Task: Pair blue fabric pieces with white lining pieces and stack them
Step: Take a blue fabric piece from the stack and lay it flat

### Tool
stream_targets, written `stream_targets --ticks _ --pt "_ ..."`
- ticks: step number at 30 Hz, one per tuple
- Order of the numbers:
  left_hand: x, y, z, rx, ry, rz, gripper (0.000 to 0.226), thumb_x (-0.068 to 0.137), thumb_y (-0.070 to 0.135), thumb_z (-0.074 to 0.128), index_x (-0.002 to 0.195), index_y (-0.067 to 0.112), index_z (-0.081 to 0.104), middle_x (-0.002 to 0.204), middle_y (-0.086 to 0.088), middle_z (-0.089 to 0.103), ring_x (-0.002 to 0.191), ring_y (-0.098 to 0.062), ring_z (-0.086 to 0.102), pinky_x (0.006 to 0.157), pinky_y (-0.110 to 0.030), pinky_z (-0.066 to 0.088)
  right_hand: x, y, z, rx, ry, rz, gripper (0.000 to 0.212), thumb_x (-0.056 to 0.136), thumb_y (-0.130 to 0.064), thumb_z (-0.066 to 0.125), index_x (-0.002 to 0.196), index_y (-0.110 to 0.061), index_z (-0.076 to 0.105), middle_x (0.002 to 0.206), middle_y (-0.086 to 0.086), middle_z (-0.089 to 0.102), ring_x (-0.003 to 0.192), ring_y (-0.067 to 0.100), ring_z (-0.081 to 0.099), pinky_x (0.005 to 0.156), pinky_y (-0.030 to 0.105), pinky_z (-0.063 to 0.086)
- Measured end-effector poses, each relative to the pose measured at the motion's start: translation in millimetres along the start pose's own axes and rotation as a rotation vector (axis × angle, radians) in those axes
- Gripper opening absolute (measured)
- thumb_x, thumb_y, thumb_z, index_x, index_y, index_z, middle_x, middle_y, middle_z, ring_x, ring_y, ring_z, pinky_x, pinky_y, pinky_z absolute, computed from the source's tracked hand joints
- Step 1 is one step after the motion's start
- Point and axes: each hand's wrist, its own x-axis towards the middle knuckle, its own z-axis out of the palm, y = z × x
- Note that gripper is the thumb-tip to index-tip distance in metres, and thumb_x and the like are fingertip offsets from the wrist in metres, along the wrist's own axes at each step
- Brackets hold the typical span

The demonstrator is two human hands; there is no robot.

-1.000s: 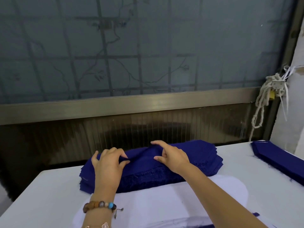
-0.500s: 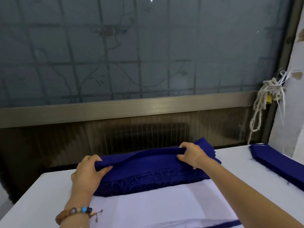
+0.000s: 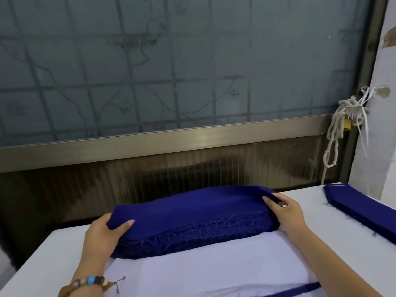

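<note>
Blue stack (image 3: pixel 192 219) | between left hand (image 3: pixel 100 239) grip, right hand (image 3: pixel 287 213) grip

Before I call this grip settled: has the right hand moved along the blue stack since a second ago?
Yes. The right hand slid rightward, from the middle of the blue stack to its right end.
</note>
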Motion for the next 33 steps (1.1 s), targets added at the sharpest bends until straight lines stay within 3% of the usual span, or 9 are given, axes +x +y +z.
stream_targets --ticks 4,8,10,15,20,23,29,33 --pt "2.0 -3.9 1.4 0.010 0.070 -0.040 0.017 0.089 0.034 0.067 0.084 0.018 0.063 0.072 0.004 0.063 0.069 -0.016 0.057 0.057 -0.031 0.040 2.1 3.3 -0.3 -0.133 0.060 -0.093 0.013 0.089 -0.027 0.067 0.100 -0.021 0.071 0.104 0.007 0.062 0.089 0.022 0.058 0.072 0.031 0.050" --pt "-1.9 -2.9 0.7 0.034 0.187 -0.022 0.025 0.091 0.035 0.063 0.079 0.014 0.068 0.070 -0.002 0.065 0.068 -0.020 0.057 0.055 -0.032 0.037 -2.2 2.5 -2.1 -0.160 0.143 -0.174 0.019 0.088 -0.023 0.068 0.105 -0.014 0.070 0.107 0.002 0.056 0.095 0.018 0.054 0.072 0.021 0.042" --pt "-5.6 0.4 0.7 -0.004 0.260 -0.004 0.025 0.091 0.035 0.064 0.083 0.012 0.070 0.071 -0.004 0.066 0.070 -0.023 0.058 0.057 -0.032 0.040 -4.1 2.3 -3.1 -0.114 0.143 -0.167 0.019 0.089 -0.022 0.067 0.107 -0.014 0.069 0.105 -0.001 0.060 0.093 0.015 0.056 0.073 0.022 0.043" --pt "-10.6 12.3 -4.8 -0.167 0.341 0.084 0.021 0.089 0.028 0.067 0.091 0.008 0.073 0.074 -0.007 0.068 0.074 -0.026 0.061 0.066 -0.038 0.049 -9.7 -0.6 -3.5 0.066 0.135 -0.081 0.016 0.093 -0.023 0.062 0.107 -0.018 0.067 0.086 -0.007 0.068 0.081 0.008 0.061 0.059 0.018 0.043" --pt "-19.0 34.3 -17.6 -0.433 0.357 0.078 0.020 0.088 0.023 0.067 0.104 0.013 0.070 0.083 -0.003 0.069 0.079 -0.018 0.064 0.070 -0.035 0.053 -14.4 -11.1 -6.3 0.142 0.134 -0.099 0.009 0.093 -0.020 0.061 0.100 -0.025 0.064 0.085 -0.008 0.069 0.082 0.009 0.063 0.060 0.021 0.047" --pt "-33.5 53.9 -26.0 -0.639 0.354 0.057 0.005 0.087 0.023 0.069 0.089 0.028 0.068 0.082 0.001 0.070 0.076 -0.015 0.066 0.070 -0.032 0.053 -16.1 -20.4 -15.8 0.177 0.138 -0.106 0.009 0.094 -0.019 0.059 0.096 -0.026 0.065 0.084 -0.008 0.071 0.079 0.012 0.065 0.059 0.023 0.047" --pt "-65.5 69.2 -46.7 -0.508 0.254 0.140 0.009 0.090 0.025 0.066 0.084 0.032 0.066 0.076 0.006 0.072 0.072 -0.011 0.068 0.059 -0.025 0.050 -32.0 -30.6 -54.4 0.166 0.042 -0.045 0.017 0.098 -0.017 0.052 0.094 -0.028 0.064 0.081 -0.003 0.071 0.074 0.017 0.067 0.057 0.022 0.054" --pt "-98.2 48.9 -56.4 -0.352 0.138 0.086 0.009 0.092 0.023 0.063 0.084 0.023 0.067 0.076 0.003 0.071 0.076 -0.018 0.067 0.064 -0.032 0.052 -59.8 -22.5 -85.0 0.049 -0.036 -0.010 0.020 0.100 -0.015 0.050 0.090 -0.027 0.062 0.083 0.004 0.071 0.075 0.023 0.067 0.056 0.025 0.053"
